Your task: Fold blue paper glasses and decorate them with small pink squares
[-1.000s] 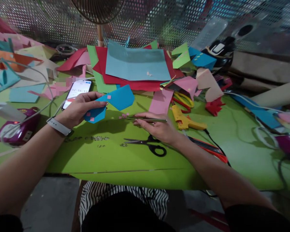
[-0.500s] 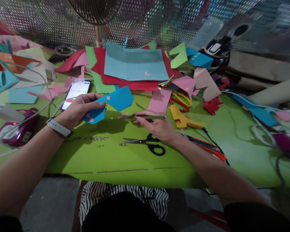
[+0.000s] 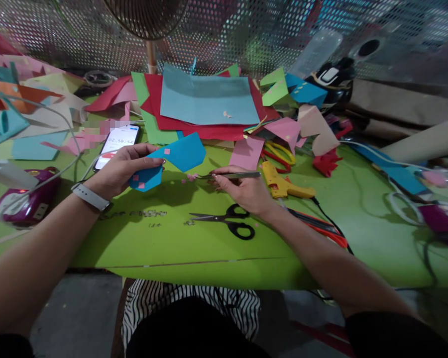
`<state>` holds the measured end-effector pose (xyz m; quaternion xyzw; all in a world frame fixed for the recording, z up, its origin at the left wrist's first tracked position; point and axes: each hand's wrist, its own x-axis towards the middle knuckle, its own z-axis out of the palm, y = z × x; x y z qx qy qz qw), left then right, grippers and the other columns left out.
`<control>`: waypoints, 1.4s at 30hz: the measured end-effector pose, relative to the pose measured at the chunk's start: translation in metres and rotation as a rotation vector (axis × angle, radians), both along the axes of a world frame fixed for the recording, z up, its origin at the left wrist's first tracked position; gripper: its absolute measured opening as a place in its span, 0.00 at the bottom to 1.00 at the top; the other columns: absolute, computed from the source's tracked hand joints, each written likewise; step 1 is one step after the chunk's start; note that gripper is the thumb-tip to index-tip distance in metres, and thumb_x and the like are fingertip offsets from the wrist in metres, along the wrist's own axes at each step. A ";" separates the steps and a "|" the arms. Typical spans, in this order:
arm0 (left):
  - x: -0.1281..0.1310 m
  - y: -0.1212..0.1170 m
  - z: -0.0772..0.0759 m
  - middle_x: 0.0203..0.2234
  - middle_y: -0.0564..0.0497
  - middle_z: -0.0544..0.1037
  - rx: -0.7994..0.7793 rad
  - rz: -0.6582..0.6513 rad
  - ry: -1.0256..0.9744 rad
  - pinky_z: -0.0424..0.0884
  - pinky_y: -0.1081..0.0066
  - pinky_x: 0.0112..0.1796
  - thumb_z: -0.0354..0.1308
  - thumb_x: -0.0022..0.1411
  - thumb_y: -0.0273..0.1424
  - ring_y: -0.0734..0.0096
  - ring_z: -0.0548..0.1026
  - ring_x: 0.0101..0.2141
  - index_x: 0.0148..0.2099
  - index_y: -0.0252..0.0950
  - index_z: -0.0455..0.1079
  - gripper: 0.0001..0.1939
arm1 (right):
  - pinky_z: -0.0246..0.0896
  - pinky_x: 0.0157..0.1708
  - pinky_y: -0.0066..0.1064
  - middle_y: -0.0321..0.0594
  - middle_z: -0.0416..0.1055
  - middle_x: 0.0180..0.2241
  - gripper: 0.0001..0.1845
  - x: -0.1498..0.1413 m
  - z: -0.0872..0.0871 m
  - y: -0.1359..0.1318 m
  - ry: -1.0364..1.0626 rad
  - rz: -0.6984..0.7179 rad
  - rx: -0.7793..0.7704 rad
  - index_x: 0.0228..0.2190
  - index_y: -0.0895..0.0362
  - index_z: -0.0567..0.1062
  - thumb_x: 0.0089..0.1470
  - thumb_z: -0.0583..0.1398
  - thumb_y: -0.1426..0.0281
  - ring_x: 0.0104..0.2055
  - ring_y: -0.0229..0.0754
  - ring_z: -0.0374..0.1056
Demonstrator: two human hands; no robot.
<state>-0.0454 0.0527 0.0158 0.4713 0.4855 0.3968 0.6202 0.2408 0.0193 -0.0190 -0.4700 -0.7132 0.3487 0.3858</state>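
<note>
My left hand (image 3: 129,166) is closed on a folded piece of blue card (image 3: 184,153) that bears several small pink squares. A pair of metal tweezers (image 3: 242,175) lies in the closed fingers of my right hand (image 3: 239,189). The tips point left, at a small heap of pink paper bits (image 3: 191,177) on the green tabletop (image 3: 209,248). Whether the tips grip a bit is too small to tell. Black-handled scissors (image 3: 227,219) rest just below my right hand, blades to the left. Small pale scraps (image 3: 147,214) lie beneath the blue card.
A yellow glue gun (image 3: 283,184), pliers (image 3: 280,153) and an orange-and-black cutter (image 3: 321,228) lie at right. Behind are stacked coloured sheets (image 3: 209,99) and a fan (image 3: 147,15). A phone (image 3: 116,141) showing a timer and a purple device (image 3: 28,199) are at left.
My right hand and the tweezers have shifted slightly, the tweezers now lying flatter and a little higher. My left hand and the blue card have stayed almost still.
</note>
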 end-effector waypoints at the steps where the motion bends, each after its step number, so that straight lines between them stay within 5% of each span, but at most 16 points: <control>1: 0.000 0.000 0.000 0.26 0.51 0.79 -0.001 0.001 -0.002 0.67 0.79 0.20 0.70 0.50 0.27 0.75 0.76 0.23 0.37 0.35 0.77 0.10 | 0.80 0.36 0.39 0.45 0.81 0.36 0.17 0.001 -0.001 0.001 -0.007 0.004 -0.004 0.40 0.57 0.80 0.58 0.62 0.58 0.36 0.46 0.79; 16: 0.000 0.000 -0.001 0.27 0.50 0.79 -0.004 -0.008 0.001 0.68 0.78 0.20 0.71 0.50 0.28 0.74 0.77 0.23 0.37 0.36 0.78 0.10 | 0.80 0.35 0.38 0.42 0.82 0.34 0.13 -0.001 -0.001 -0.001 0.014 0.024 0.003 0.39 0.56 0.81 0.56 0.64 0.61 0.34 0.44 0.79; 22: 0.001 -0.001 0.000 0.24 0.52 0.78 -0.009 -0.011 0.000 0.66 0.80 0.17 0.70 0.49 0.28 0.75 0.75 0.21 0.36 0.37 0.78 0.09 | 0.79 0.42 0.42 0.43 0.82 0.36 0.10 -0.004 0.000 -0.008 -0.003 0.058 0.016 0.39 0.56 0.81 0.58 0.63 0.64 0.38 0.46 0.80; 33: 0.000 -0.001 0.000 0.23 0.52 0.77 0.013 -0.024 -0.021 0.68 0.80 0.19 0.70 0.50 0.27 0.75 0.76 0.22 0.36 0.35 0.77 0.10 | 0.79 0.32 0.35 0.42 0.82 0.35 0.09 -0.002 0.007 -0.009 -0.024 0.042 0.059 0.37 0.55 0.81 0.57 0.64 0.66 0.35 0.43 0.79; 42: 0.000 -0.001 -0.001 0.23 0.52 0.77 0.008 -0.044 -0.010 0.67 0.80 0.19 0.69 0.52 0.27 0.76 0.75 0.21 0.37 0.34 0.76 0.09 | 0.79 0.36 0.35 0.41 0.82 0.36 0.10 0.003 0.003 -0.003 -0.090 0.097 0.109 0.39 0.56 0.82 0.58 0.62 0.65 0.36 0.42 0.79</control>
